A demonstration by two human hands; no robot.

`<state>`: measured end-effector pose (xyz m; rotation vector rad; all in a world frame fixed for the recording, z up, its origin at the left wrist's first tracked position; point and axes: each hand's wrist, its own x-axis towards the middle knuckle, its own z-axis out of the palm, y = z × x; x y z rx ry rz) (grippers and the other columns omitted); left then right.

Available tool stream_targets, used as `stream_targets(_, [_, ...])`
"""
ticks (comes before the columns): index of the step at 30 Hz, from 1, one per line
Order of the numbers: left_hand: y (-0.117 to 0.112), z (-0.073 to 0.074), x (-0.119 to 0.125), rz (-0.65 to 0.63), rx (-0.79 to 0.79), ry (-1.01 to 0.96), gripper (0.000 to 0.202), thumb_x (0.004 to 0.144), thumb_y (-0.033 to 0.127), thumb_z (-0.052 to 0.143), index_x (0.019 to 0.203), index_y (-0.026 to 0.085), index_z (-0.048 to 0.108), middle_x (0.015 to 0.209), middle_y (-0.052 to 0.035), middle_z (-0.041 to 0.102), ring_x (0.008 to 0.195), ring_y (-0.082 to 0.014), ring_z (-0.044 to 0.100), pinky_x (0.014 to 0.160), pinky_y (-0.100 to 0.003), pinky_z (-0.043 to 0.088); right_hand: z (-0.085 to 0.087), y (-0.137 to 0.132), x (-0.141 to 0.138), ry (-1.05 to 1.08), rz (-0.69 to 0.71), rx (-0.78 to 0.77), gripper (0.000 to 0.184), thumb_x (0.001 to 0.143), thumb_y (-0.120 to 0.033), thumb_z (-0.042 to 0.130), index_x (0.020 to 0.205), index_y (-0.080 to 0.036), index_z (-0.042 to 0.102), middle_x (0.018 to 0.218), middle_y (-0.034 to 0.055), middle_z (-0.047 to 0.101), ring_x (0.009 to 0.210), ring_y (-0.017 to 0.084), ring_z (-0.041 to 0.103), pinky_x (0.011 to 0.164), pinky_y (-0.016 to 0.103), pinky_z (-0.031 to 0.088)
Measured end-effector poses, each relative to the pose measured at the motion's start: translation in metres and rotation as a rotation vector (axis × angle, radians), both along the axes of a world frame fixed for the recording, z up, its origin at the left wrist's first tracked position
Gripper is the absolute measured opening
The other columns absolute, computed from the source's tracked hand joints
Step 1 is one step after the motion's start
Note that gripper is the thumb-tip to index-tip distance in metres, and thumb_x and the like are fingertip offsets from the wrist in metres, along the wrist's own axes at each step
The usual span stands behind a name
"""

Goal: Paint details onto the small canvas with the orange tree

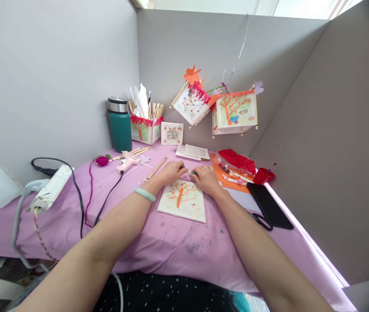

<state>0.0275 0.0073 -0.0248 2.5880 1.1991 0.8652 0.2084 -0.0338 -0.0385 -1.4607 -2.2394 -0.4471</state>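
A white square panel (184, 203) with an orange tree drawn on it lies flat on the purple cloth in front of me. Just beyond its far edge, my left hand (172, 171) is closed, its fingertips bent round something small and dark that I cannot make out. Close beside it, my right hand (206, 178) is also closed, with a bit of teal showing at its fingertips; what it holds is too small to name. A pale green bangle (145, 194) circles my left wrist.
At left are a pink glue gun (128, 163), a green bottle (120, 130) and a power strip (50, 187). Decorated lanterns (236, 113) hang at the back. A black phone (269, 205), scissors (262, 221) and a red cup (263, 176) lie to the right.
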Motion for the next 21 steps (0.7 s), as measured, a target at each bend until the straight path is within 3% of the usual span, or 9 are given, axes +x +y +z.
stream_targets(14, [-0.0044, 0.0072, 0.0069, 0.124, 0.030, -0.096, 0.025, 0.086, 0.034, 0.045, 0.079, 0.017, 0.063, 0.072, -0.0043, 0.067, 0.070, -0.0163, 0.060, 0.064, -0.025, 0.039, 0.0007, -0.0001, -0.0101, 0.043, -0.020, 0.112, 0.027, 0.088, -0.033, 0.048, 0.076, -0.018, 0.066, 0.080, 0.0072, 0.069, 0.080, 0.021, 0.053, 0.084, 0.038, 0.027])
stream_targets(18, [-0.0003, 0.0058, 0.0054, 0.073, -0.097, -0.183, 0.025, 0.084, 0.033, 0.045, 0.078, 0.016, 0.062, 0.067, -0.0030, 0.066, 0.063, -0.0146, 0.058, 0.062, -0.025, 0.042, 0.0020, -0.0007, -0.0081, 0.056, -0.025, 0.146, 0.027, 0.090, -0.034, 0.046, 0.082, -0.018, 0.065, 0.084, 0.0075, 0.068, 0.084, 0.021, 0.051, 0.085, 0.038, 0.026])
stream_targets(21, [0.0026, 0.0031, 0.0035, 0.035, -0.215, -0.280, 0.028, 0.080, 0.034, 0.052, 0.096, 0.013, 0.061, 0.084, -0.0066, 0.068, 0.072, -0.0153, 0.061, 0.063, -0.024, 0.045, 0.0035, -0.0011, -0.0034, 0.048, -0.016, 0.196, 0.024, 0.090, -0.035, 0.046, 0.088, -0.019, 0.065, 0.086, 0.0067, 0.066, 0.088, 0.021, 0.049, 0.088, 0.038, 0.025])
